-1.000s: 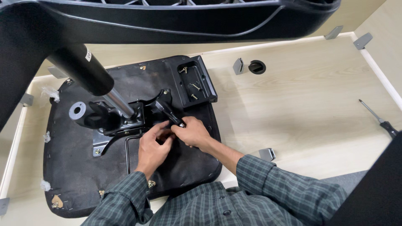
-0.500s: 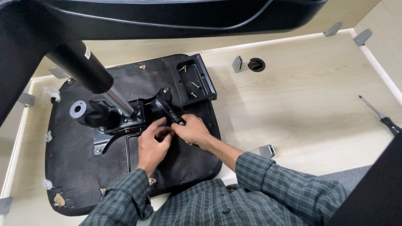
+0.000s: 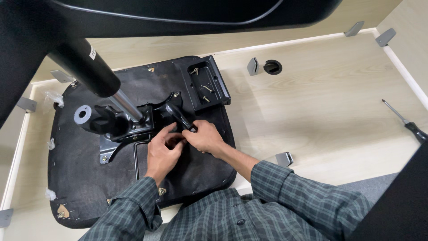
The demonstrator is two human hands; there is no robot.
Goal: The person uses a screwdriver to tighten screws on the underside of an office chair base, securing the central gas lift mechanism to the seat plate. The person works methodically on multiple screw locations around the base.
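Note:
A black chair seat (image 3: 80, 178) lies upside down on a pale wooden surface. A black metal mechanism plate (image 3: 133, 127) with a gas cylinder (image 3: 84, 71) is mounted on it. My right hand (image 3: 205, 138) grips the lower end of a black-handled tool (image 3: 178, 117), which slants up toward the mechanism's right arm. My left hand (image 3: 162, 151) rests on the seat right beside it, with curled fingertips touching the spot under the tool's tip. What the left fingers pinch is hidden.
A black tray (image 3: 214, 91) holding a few screws sits on the seat's far right corner. A screwdriver (image 3: 408, 122) lies at the right edge. Metal brackets (image 3: 284, 158) (image 3: 253, 66) and a round hole (image 3: 272, 67) mark the wooden surface. A dark chair part overhangs the top.
Both hands stay at the same spot by the mechanism. The fingers shift only slightly around the tool.

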